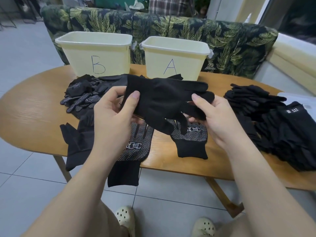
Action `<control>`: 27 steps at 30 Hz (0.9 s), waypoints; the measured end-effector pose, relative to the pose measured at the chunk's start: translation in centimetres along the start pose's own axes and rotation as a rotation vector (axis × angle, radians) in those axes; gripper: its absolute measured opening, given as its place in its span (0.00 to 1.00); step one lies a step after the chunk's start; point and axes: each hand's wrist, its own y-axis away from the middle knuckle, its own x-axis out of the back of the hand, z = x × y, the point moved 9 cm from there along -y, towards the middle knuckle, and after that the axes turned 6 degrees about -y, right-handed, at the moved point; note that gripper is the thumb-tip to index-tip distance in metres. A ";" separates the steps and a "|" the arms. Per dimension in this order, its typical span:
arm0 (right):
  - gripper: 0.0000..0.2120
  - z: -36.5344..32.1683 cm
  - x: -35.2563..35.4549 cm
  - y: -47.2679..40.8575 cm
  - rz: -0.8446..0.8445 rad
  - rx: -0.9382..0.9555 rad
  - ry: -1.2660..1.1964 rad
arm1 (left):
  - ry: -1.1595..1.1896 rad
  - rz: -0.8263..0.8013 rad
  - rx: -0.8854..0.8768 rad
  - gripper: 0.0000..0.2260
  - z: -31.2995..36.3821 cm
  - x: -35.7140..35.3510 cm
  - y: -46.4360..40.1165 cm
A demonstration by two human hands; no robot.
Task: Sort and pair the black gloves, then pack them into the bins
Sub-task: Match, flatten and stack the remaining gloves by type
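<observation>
Two hands pinch one plain black glove (164,101) above the table (30,113). Left hand (112,117) grips its cuff; right hand (217,120) its fingers.

Both hands — left hand (112,115), right hand (217,120) — hold plain black glove (164,100).

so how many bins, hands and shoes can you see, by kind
pale yellow plastic bins: 2 (bin marked B, bin marked A)
bare hands: 2 (left hand, right hand), both gripping one plain black fabric glove
cream perforated clog shoes: 2 ()
total: 6
</observation>
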 end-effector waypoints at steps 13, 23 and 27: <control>0.07 -0.6 0.6 -0.1 -0.012 0.084 0.117 | 0.130 -0.054 -0.032 0.04 1.6 -1.0 0.6; 0.12 -2.0 -4.0 2.2 -0.253 0.195 0.190 | 0.184 -0.214 -0.015 0.05 3.5 -1.1 0.7; 0.22 -1.5 -7.6 4.1 -0.411 0.198 0.156 | 0.119 -0.317 0.004 0.06 2.8 -1.4 1.0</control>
